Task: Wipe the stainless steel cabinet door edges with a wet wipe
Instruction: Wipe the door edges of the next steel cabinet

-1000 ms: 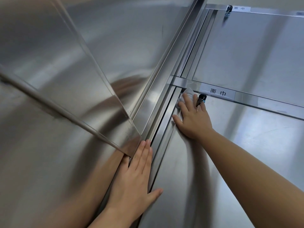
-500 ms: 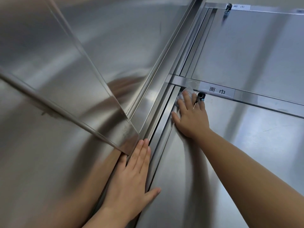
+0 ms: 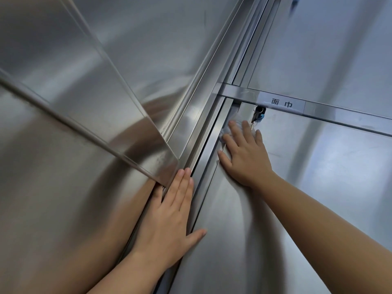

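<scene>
- White wet wipe (image 3: pixel 230 126) is bunched flat under the right hand (image 3: pixel 244 153). It sits at the top-left corner of the lower cabinet door (image 3: pixel 318 187), just below the cross rail (image 3: pixel 237 92).
- Only a small part of the wipe shows past the fingertips; the palm hides the rest.
- Right hand is not clenched. The fingers are straight and spread and press the wipe onto the steel, with the thumb lying along the door edge (image 3: pixel 209 183).
- Left hand (image 3: pixel 169 213) is flat and holds nothing. Its fingers are straight and together on the vertical frame strip (image 3: pixel 203 158), and the thumb is splayed onto the door face. It looks like a brace.
- Left fingertips touch the lower corner of the swung-out panel (image 3: pixel 127 115).
- Key (image 3: pixel 255 115) hangs in the lock just beside the right fingertips. Label (image 3: pixel 282 102) is on the rail above it.
- Upper door (image 3: pixel 328 49) is above the rail, and neither hand is near it.
- Progress, my judgement: mid-task, working the top corner of the lower door's left edge.
- No clear wet trail reads on the steel, so I can't tell which runs are already wiped.
- Likely left: the long vertical edge down towards the left hand, the top edge past the key, and the other doors' edges.
- Watch item: the key is in the wipe's path along the top edge.
</scene>
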The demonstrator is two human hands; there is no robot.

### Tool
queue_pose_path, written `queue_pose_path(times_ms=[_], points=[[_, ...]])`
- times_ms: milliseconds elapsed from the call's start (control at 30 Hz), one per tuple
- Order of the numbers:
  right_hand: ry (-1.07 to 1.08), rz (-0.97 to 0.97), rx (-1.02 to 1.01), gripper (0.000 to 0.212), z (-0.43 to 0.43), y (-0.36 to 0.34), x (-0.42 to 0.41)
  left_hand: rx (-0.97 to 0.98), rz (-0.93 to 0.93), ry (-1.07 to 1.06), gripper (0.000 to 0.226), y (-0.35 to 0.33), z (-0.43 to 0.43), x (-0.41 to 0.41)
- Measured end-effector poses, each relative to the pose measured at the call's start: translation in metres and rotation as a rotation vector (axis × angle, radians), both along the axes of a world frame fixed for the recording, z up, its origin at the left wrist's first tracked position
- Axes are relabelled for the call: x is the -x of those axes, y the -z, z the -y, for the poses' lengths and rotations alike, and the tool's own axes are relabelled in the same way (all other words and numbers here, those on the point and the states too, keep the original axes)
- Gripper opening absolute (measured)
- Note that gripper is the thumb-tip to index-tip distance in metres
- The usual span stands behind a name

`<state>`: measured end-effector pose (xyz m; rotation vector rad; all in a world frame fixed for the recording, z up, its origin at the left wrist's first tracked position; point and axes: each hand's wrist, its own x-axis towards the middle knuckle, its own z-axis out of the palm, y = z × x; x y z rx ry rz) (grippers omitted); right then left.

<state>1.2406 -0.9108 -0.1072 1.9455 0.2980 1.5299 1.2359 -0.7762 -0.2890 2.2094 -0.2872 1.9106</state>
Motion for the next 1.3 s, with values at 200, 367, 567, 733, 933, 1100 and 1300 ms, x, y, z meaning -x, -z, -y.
queue_pose_path(times_ms=[200, 367, 567, 733, 933, 1100, 1300], points=[[0.002, -0.076, 0.039, 0.065, 0.003, 0.032, 0.008, -0.028, -0.023, -0.049, 0.095, 0.006, -0.002, 0.003], [-0.006, -0.119, 0.066, 0.065, 0.005, 0.055, 0.011, -0.075, -0.089, -0.109, 0.095, 0.017, -0.003, 0.004], [-0.035, -0.151, 0.087, 0.065, 0.008, 0.079, 0.013, -0.117, -0.153, -0.141, 0.095, 0.037, -0.003, 0.007], [-0.021, -0.167, 0.130, 0.069, 0.009, 0.095, 0.012, -0.147, -0.224, -0.216, 0.093, 0.045, -0.005, 0.013], [-0.084, -0.207, 0.142, 0.067, 0.013, 0.107, 0.014, -0.157, -0.254, -0.209, 0.088, 0.053, -0.005, 0.013], [-0.093, -0.227, 0.180, 0.063, 0.017, 0.118, 0.014, -0.165, -0.279, -0.183, 0.089, 0.059, -0.006, 0.014], [-0.101, -0.236, 0.260, 0.052, 0.017, 0.076, 0.019, -0.176, -0.292, -0.206, 0.090, 0.060, -0.007, 0.014]])
